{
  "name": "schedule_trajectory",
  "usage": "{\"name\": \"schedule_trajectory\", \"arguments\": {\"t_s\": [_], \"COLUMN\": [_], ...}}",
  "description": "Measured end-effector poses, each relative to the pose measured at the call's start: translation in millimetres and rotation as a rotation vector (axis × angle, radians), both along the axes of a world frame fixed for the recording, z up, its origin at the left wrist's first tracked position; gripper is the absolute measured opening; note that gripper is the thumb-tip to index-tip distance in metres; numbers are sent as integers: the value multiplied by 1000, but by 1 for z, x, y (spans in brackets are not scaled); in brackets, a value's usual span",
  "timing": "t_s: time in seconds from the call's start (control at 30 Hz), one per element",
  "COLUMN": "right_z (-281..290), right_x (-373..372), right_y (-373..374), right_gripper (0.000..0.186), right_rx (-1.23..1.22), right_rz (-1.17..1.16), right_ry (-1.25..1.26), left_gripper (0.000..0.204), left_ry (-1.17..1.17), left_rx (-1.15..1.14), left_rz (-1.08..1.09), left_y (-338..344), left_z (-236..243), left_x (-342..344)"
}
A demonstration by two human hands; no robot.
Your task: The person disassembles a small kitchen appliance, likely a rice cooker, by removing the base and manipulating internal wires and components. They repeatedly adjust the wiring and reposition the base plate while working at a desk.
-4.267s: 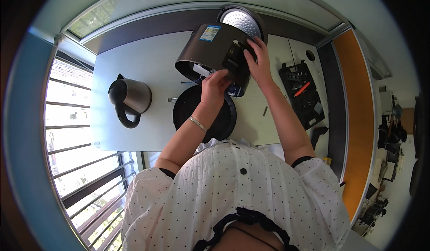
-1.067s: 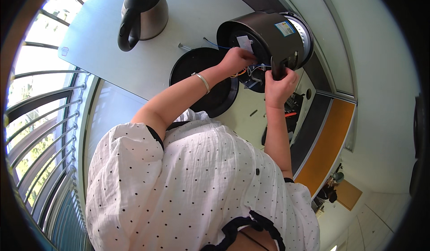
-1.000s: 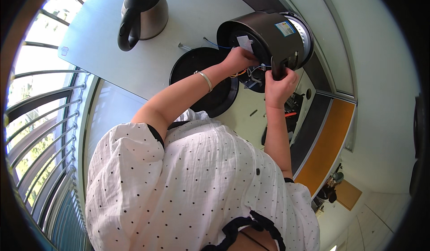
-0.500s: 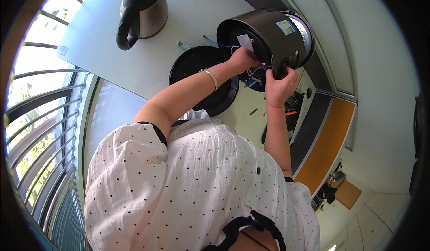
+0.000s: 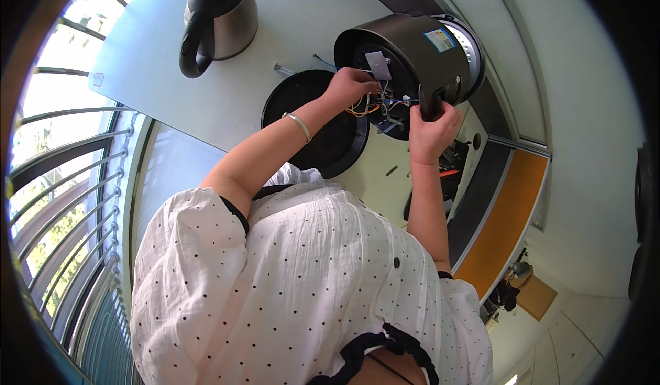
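A dark brown cylindrical cooker point(image 5: 412, 48) lies on its side, its open underside facing left. Loose wires point(image 5: 364, 110), some orange and blue, hang out of that underside beside a small pale plate point(image 5: 377, 65). My left hand point(image 5: 349, 87) is at the opening, its fingers closed on the wires. With my right hand point(image 5: 433, 134) I grip the cooker's black side handle point(image 5: 430, 104). A round black base cover point(image 5: 330, 157) lies just left of the cooker, partly below my left forearm.
A steel kettle point(image 5: 235, 27) with a black handle stands at the far left of the white table point(image 5: 158, 62). A small metal rod point(image 5: 282, 68) lies near the cover. Dark tools point(image 5: 450, 172) lie beyond my right forearm. A barred window point(image 5: 62, 179) is at left.
My left hand has drawn back to the left from inside the underside, and more of the wires now show, pulled outward. The right hand stays on the handle.
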State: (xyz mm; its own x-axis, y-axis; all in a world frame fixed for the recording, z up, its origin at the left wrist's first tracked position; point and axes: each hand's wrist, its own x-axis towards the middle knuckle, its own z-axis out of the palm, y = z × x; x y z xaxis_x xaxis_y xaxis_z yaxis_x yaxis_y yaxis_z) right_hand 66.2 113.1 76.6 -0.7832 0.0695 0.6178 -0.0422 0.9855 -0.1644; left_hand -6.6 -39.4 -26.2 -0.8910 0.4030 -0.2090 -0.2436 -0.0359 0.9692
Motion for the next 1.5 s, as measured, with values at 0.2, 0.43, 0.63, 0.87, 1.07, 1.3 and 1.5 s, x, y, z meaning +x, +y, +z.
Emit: {"name": "schedule_trajectory", "arguments": {"t_s": [0.2,0.43,0.63,0.87,1.07,1.3,1.5], "right_z": [-1,-2,1,2,0,1,0], "right_x": [-2,-1,-2,-1,-1,-1,-1], "right_y": [2,3,1,1,2,0,2], "right_gripper": [41,39,38,37,37,36,36], "right_rx": [-10,-31,-14,-21,-12,-47,-56], "right_rz": [17,20,21,31,34,30,28], "right_ry": [5,2,-3,-3,1,-3,-14], "left_gripper": [25,25,21,26,28,26,15], "left_ry": [-365,-607,-564,-232,194,307,466], "left_rx": [234,394,311,287,-178,-73,-145], "left_rz": [-37,-165,-179,-116,-109,-28,25], "left_y": [2,11,35,45,34,39,47], "left_z": [-12,4,6,-12,-16,-23,-26], "left_x": [29,33,29,32,28,27,27]}}
